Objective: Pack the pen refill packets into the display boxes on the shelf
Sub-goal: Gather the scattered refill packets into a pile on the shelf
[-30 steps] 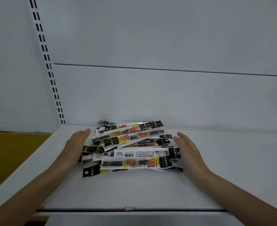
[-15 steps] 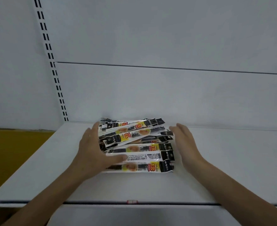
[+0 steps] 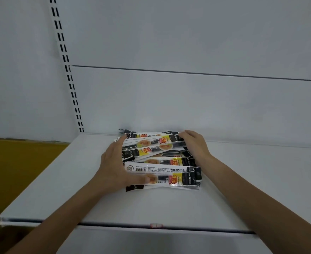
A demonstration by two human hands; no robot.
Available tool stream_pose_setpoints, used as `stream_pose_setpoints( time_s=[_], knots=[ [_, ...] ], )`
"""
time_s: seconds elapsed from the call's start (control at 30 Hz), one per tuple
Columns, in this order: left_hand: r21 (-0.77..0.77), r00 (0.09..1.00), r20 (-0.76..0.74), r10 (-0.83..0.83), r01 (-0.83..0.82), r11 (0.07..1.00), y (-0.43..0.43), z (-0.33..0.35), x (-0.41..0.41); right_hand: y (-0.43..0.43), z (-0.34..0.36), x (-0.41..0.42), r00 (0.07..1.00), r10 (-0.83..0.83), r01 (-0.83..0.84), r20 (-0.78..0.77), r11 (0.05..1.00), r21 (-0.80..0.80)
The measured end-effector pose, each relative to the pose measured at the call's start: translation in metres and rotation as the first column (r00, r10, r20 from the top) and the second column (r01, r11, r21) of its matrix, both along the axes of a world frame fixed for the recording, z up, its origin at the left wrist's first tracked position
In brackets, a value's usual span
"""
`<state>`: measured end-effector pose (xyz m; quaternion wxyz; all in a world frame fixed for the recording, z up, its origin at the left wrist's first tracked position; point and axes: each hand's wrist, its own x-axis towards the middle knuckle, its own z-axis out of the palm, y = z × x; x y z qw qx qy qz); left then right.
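A loose pile of pen refill packets (image 3: 169,160), white, black and yellow, lies crosswise on the white shelf (image 3: 151,204) near its back. My left hand (image 3: 112,165) presses against the pile's left ends with straight fingers, and its thumb lies flat across the front packets. My right hand (image 3: 196,147) is at the pile's right ends, with its fingers bent over the far right corner of the upper packets. The two hands squeeze the pile between them.
The white back panel (image 3: 187,107) rises right behind the pile. A slotted upright (image 3: 68,74) runs up at the left. Beyond the shelf's left edge lies a yellow-brown surface (image 3: 13,171). A small red tag (image 3: 156,225) sits on the shelf's front rail.
Both hands have closed in from the sides and pushed the spread packets into a tighter pile. My left thumb now lies over the front packets, and my right fingers curl over the far corner.
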<state>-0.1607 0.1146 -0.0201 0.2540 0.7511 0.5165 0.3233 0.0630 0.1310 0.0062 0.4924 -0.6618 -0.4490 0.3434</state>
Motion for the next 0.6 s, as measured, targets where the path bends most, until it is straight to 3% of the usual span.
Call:
stream_pose_setpoints(
  time_s=[0.1,0.17,0.23,0.33,0.6],
  knots=[
    [-0.016,0.998,-0.055,0.013,-0.014,1.0,0.002,0.004,0.002,0.005,-0.005,-0.002,1.0,-0.005,0.005,-0.014,1.0,-0.009],
    [-0.003,0.995,-0.002,0.1,-0.1,0.995,0.012,0.016,-0.002,0.007,-0.008,0.0,0.998,-0.018,0.018,-0.064,1.0,0.001],
    [-0.11,0.944,0.249,0.216,-0.194,0.975,0.029,0.03,-0.012,0.006,-0.006,0.004,0.994,-0.034,0.035,-0.106,0.999,0.011],
    [-0.375,0.786,0.527,0.322,-0.125,0.919,0.049,0.034,-0.021,0.004,-0.003,0.003,0.993,-0.016,0.02,-0.114,0.999,0.036],
    [-0.484,0.797,0.539,0.273,0.028,0.875,0.065,0.038,0.009,0.016,-0.006,-0.014,0.998,0.037,-0.032,-0.053,0.995,0.089]
  ],
)
